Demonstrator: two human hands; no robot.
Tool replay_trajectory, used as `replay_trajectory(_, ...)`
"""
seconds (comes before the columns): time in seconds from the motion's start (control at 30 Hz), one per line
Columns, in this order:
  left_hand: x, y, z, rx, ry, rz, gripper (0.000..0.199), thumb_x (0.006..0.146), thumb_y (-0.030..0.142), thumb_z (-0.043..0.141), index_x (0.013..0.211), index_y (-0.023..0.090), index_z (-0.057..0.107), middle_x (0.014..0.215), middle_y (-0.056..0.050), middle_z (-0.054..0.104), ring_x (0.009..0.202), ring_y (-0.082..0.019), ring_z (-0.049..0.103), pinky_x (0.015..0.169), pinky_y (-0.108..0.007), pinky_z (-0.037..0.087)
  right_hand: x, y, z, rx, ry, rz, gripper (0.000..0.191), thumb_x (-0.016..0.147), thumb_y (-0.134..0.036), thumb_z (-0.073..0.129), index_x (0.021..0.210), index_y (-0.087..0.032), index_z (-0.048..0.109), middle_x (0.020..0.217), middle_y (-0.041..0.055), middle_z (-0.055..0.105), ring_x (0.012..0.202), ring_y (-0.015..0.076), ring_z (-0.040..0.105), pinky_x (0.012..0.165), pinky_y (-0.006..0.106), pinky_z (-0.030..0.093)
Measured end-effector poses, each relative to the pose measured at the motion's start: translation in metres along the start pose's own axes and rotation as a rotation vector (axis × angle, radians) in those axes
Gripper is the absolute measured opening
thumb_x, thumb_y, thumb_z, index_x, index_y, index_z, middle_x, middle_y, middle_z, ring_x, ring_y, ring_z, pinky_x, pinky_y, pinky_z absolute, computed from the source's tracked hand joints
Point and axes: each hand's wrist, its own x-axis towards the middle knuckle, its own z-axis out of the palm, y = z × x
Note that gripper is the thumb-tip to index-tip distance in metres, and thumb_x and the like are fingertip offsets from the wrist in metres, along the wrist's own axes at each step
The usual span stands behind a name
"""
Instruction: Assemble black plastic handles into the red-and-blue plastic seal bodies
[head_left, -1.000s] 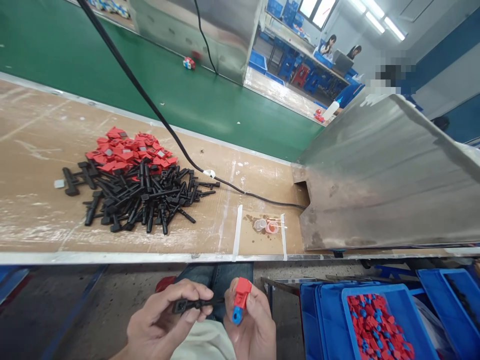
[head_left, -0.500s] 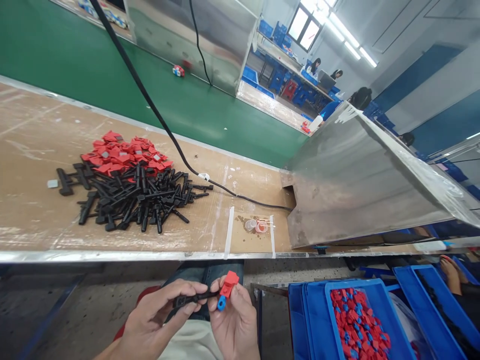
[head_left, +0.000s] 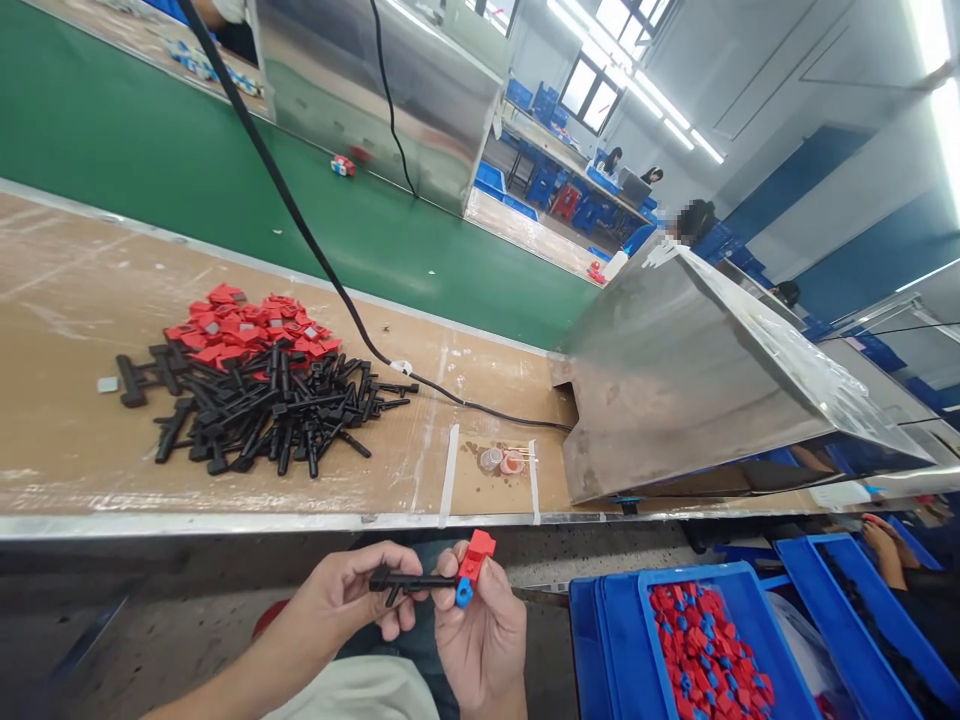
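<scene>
My right hand [head_left: 484, 635] grips a small red and blue plastic toy part [head_left: 475, 560] between thumb and fingers. My left hand [head_left: 360, 590] is closed on a black toy gun piece [head_left: 409, 581], its thick end at the left. The thin end of the black piece meets the red and blue part near my right fingertips; whether it is seated inside cannot be seen. Both hands are held in front of the bench edge, above my lap. On the bench lie a pile of black gun pieces [head_left: 277, 410] and a heap of red parts [head_left: 251, 325].
A blue bin [head_left: 645, 600] of red and blue parts stands at lower right, with another person's hand [head_left: 883, 545] beyond. A metal guard [head_left: 675, 370] rises at the right. Small cups [head_left: 512, 462] sit between white tape strips. A black cable [head_left: 300, 220] crosses the green belt [head_left: 300, 190].
Both hands have shifted slightly right with their parts. The black piece now lies more level, and my left fingers have moved around it. The camera view has tilted a little.
</scene>
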Motion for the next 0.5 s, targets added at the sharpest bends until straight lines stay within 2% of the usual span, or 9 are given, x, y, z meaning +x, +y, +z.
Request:
replay_trajectory(0.1, 0.000, -0.003, -0.001, 0.001, 0.030, 0.019, 0.054, 0.075, 0.067, 0.096, 0.097, 0.018, 0.086, 0.064, -0.005, 0.077, 0.054, -0.017, 0.066, 0.056, -0.027, 0.057, 0.000, 0.002, -0.002, 0.080, 0.019, 0.012, 0.034, 0.077, -0.038, 0.106, 0.096, -0.017, 0.087, 0.089, 0.0023, 0.083, 0.071, 0.0063, 0.073, 0.071, 0.011, 0.062)
replay_trajectory(0.23, -0.003, -0.008, 0.000, 0.008, 0.060, 0.042, 0.053, 0.080, 0.062, 0.094, 0.107, 0.018, 0.085, 0.067, -0.005, 0.078, 0.059, -0.020, 0.069, 0.059, -0.030, 0.060, 0.003, 0.006, -0.012, 0.177, 0.059, 0.076, 0.039, 0.074, -0.035, 0.109, 0.099, -0.013, 0.087, 0.092, 0.0042, 0.085, 0.073, 0.0042, 0.073, 0.069, 0.005, 0.058)
replay_trajectory(0.33, -0.006, -0.010, 0.002, 0.004, 0.063, 0.047, 0.050, 0.082, 0.058, 0.094, 0.112, 0.020, 0.085, 0.075, -0.006, 0.081, 0.065, -0.022, 0.072, 0.057, -0.029, 0.059, 0.006, 0.009, -0.018, 0.200, 0.073, 0.078, 0.038, 0.076, -0.034, 0.107, 0.101, -0.016, 0.086, 0.097, 0.0042, 0.086, 0.076, 0.0044, 0.072, 0.068, 0.005, 0.059)
replay_trajectory(0.43, -0.006, -0.008, 0.002, -0.009, 0.077, 0.010, 0.054, 0.078, 0.056, 0.098, 0.117, 0.021, 0.084, 0.088, -0.008, 0.085, 0.072, -0.024, 0.076, 0.057, -0.029, 0.060, 0.008, 0.010, -0.021, 0.214, 0.092, 0.070, 0.037, 0.077, -0.032, 0.107, 0.103, -0.017, 0.085, 0.100, 0.0037, 0.086, 0.079, 0.0050, 0.073, 0.072, 0.006, 0.061)
replay_trajectory(0.5, -0.003, -0.005, -0.001, -0.025, 0.061, -0.077, 0.060, 0.074, 0.060, 0.099, 0.117, 0.021, 0.085, 0.089, -0.009, 0.086, 0.076, -0.025, 0.077, 0.063, -0.031, 0.063, 0.009, 0.011, -0.022, 0.240, 0.106, 0.084, 0.039, 0.075, -0.030, 0.108, 0.102, -0.014, 0.085, 0.099, 0.0047, 0.086, 0.079, 0.0051, 0.075, 0.074, 0.007, 0.062)
